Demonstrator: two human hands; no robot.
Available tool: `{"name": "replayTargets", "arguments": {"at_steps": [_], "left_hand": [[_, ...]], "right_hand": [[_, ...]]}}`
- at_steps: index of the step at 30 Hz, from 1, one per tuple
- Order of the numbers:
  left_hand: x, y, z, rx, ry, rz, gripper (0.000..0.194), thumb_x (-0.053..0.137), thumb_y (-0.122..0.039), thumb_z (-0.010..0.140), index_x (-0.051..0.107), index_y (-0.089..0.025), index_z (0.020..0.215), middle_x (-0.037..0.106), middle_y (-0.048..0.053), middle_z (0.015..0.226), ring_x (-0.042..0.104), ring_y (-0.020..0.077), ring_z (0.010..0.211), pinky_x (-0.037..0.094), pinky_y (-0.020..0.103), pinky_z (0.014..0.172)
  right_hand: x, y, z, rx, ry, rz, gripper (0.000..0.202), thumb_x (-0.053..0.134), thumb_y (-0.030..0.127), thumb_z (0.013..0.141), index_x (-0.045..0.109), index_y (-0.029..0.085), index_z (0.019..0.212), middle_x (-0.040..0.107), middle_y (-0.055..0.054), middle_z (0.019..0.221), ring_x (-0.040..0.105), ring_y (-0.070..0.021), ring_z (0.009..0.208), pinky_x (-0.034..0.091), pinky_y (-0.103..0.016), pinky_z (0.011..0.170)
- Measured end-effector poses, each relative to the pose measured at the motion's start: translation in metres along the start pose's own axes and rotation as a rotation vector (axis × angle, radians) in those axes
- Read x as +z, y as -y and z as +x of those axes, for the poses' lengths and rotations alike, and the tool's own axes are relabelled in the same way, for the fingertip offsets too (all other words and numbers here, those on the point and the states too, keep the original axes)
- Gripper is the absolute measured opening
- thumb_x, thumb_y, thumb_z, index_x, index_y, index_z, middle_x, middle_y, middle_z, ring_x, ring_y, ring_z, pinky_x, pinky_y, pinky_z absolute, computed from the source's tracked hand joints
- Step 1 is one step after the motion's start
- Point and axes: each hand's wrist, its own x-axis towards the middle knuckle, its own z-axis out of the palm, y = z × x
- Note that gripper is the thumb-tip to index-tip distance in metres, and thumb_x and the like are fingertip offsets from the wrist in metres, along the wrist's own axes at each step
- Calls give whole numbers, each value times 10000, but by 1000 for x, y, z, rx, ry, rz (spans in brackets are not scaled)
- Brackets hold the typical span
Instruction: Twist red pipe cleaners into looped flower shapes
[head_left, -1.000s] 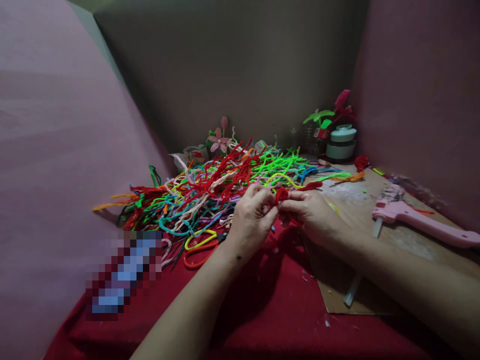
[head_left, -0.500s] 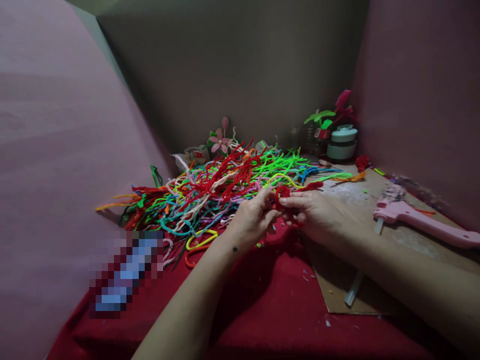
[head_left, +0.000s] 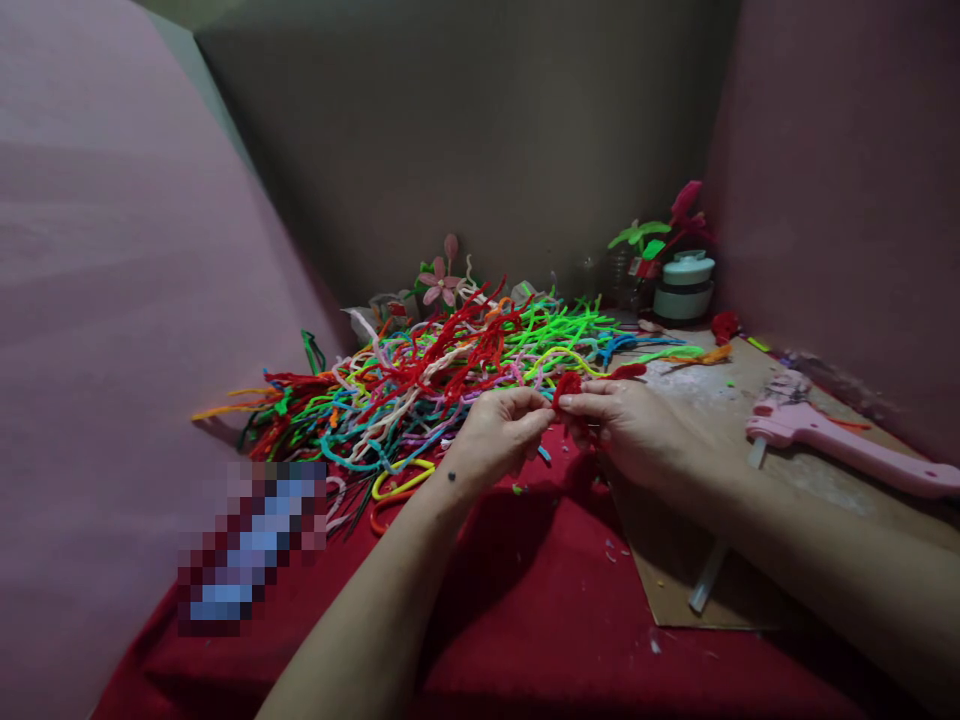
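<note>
A small red fuzzy piece (head_left: 568, 388) is between my hands, just in front of the pile of coloured pipe cleaners (head_left: 420, 375). My right hand (head_left: 637, 425) pinches it between thumb and fingers. My left hand (head_left: 502, 430) has its thumb and fingertips pressed together at the left edge of the red piece. Another red fuzzy strip (head_left: 628, 371) shows just behind my right hand. The fingers hide the lower part of the piece.
A pink glue gun (head_left: 847, 445) lies on a brown board (head_left: 675, 590) at right. Scissors with yellow and orange handles (head_left: 403, 480) lie left of my left hand. Behind stand a pink flower (head_left: 439, 282) and a pale lidded container (head_left: 684, 290). A blurred blue object (head_left: 259, 545) lies at left.
My left hand has shifted slightly left and its fingers have straightened toward the red piece. The red piece looks more compact and upright. My right hand has barely moved.
</note>
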Motion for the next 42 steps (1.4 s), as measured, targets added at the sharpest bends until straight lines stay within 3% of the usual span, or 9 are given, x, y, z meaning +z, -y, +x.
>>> {"name": "replayTargets", "arguments": {"at_steps": [6, 11, 14, 18, 22, 26, 31, 42], "left_hand": [[-3, -3, -1, -29, -100, -134, 127, 540, -268, 730, 530, -154, 676, 408, -90, 367, 308, 36, 252, 223, 153, 272], [-6, -2, 1, 13, -187, -133, 124, 545, -268, 716, 529, -154, 671, 440, -85, 373, 317, 39, 246, 223, 157, 270], [-5, 0, 2, 25, -207, -120, 118, 533, -258, 717, 530, -149, 672, 422, -88, 364, 306, 34, 249, 219, 153, 283], [-4, 4, 4, 51, -270, -83, 87, 525, -226, 703, 539, -144, 680, 407, -96, 358, 310, 26, 267, 240, 146, 317], [-4, 7, 6, 82, -292, -40, 77, 511, -212, 703, 536, -144, 679, 412, -96, 371, 325, 26, 287, 266, 147, 342], [-3, 8, 6, 105, -296, -2, 81, 503, -214, 708, 541, -146, 689, 432, -88, 392, 342, 30, 309, 278, 152, 358], [4, 7, 4, 116, -275, -8, 86, 498, -222, 716, 531, -149, 684, 418, -88, 394, 334, 29, 318, 259, 155, 361], [8, 8, 2, 132, -218, 6, 82, 501, -220, 718, 514, -151, 676, 426, -82, 408, 345, 29, 330, 263, 156, 370]], "right_hand": [[5, 7, -5, -50, 25, -135, 121, 618, 239, 634, 580, 154, 712, 532, 18, 599, 441, -91, 505, 325, -237, 489], [0, 4, -1, -317, -37, -674, 183, 599, 250, 678, 563, 176, 514, 478, 22, 509, 396, -109, 519, 288, -259, 527], [-3, 2, 0, -410, -3, -842, 173, 596, 250, 698, 617, 190, 538, 536, 16, 518, 423, -117, 523, 290, -261, 529], [-2, 6, -2, -273, 41, -693, 137, 603, 245, 697, 645, 184, 583, 567, 19, 503, 461, -112, 488, 330, -252, 502], [0, 9, -2, -93, 46, -230, 72, 662, 231, 649, 641, 164, 661, 598, 16, 554, 545, -109, 490, 431, -257, 537], [1, 10, -1, -92, -5, 116, 214, 752, 226, 562, 635, 162, 731, 629, 2, 695, 626, -137, 588, 508, -299, 631], [2, 10, -1, -140, -46, 170, 199, 761, 216, 554, 617, 162, 680, 625, 2, 659, 616, -134, 545, 530, -306, 595], [3, 7, -1, -100, -57, 139, 141, 744, 213, 556, 634, 156, 623, 601, 2, 566, 551, -103, 516, 465, -265, 577]]}}
